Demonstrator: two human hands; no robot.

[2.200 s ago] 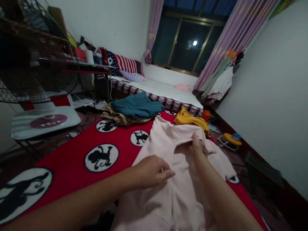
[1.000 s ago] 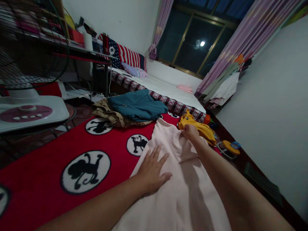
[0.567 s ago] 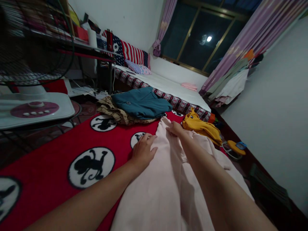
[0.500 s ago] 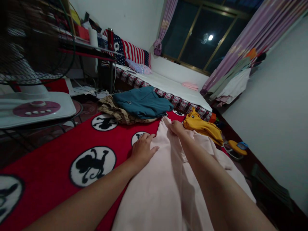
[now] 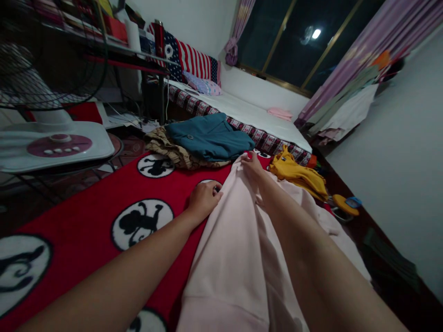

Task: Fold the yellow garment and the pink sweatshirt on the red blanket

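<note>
Lying on the red blanket point(image 5: 93, 203), the pink garment point(image 5: 231, 240) looked pale, plain and matte; narrow at the far end, wide at the near one, where a seam ran across. Dark crease lengthwise down the middle; right side rumpled, partly hidden by the forearm. Right hand point(image 5: 254, 165) pinched its far tip. Left hand point(image 5: 205, 198) at the left edge, fingers curled; could not tell whether it gripped cloth. Teal clothing point(image 5: 211, 138) lay beyond, yellow clothing point(image 5: 299, 175) to the right
</note>
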